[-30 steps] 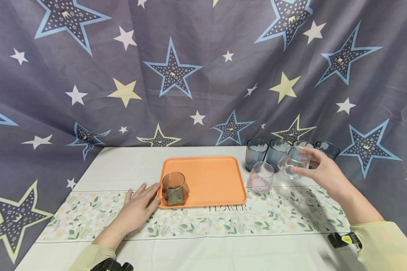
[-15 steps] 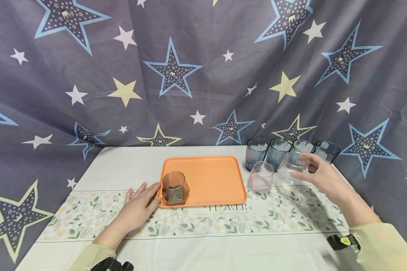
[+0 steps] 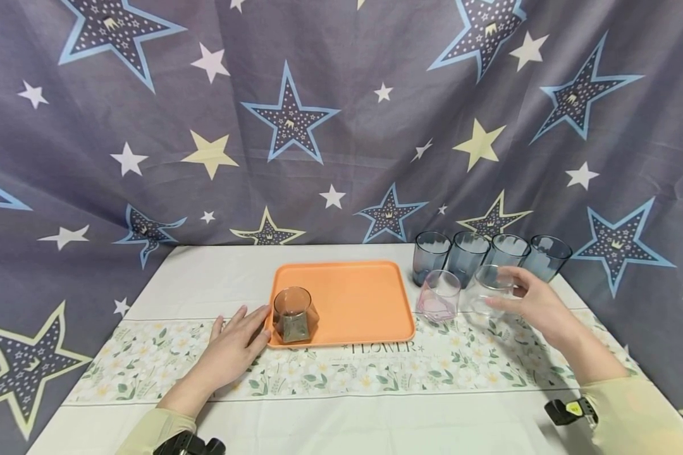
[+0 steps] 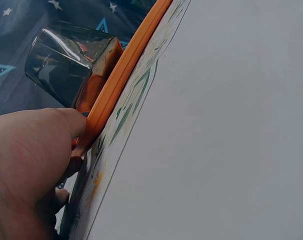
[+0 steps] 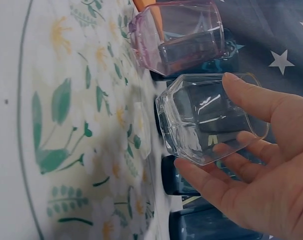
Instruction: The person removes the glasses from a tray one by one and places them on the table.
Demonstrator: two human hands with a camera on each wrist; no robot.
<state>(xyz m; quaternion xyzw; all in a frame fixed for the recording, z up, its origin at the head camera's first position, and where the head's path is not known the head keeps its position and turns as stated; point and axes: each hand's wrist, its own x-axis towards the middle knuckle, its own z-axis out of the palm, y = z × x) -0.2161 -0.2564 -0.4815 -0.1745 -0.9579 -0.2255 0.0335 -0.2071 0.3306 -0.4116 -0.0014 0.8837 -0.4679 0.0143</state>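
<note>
My right hand [image 3: 537, 306] holds a clear glass [image 3: 484, 294] by its side, thumb and fingers on opposite sides. In the right wrist view this clear glass [image 5: 191, 117] has a faceted base and a thin rim. To its left is a pink-tinted glass [image 3: 439, 297]. My left hand [image 3: 230, 351] rests palm down at the left end of an orange tray [image 3: 353, 303], fingers loosely extended and touching its edge. On the tray, close to that hand, stands a brownish-grey glass [image 3: 293, 316], seen tilted in the left wrist view.
Several blue glasses [image 3: 431, 259] stand in a row at the back right, behind the clear and pink ones. A white tablecloth [image 3: 341, 423] with a floral band covers the table. A star-patterned curtain [image 3: 341, 126] hangs behind it.
My right hand and the clear glass have come down and toward me, away from the blue glasses, to beside the pink glass. My left hand and the tray keep their place.
</note>
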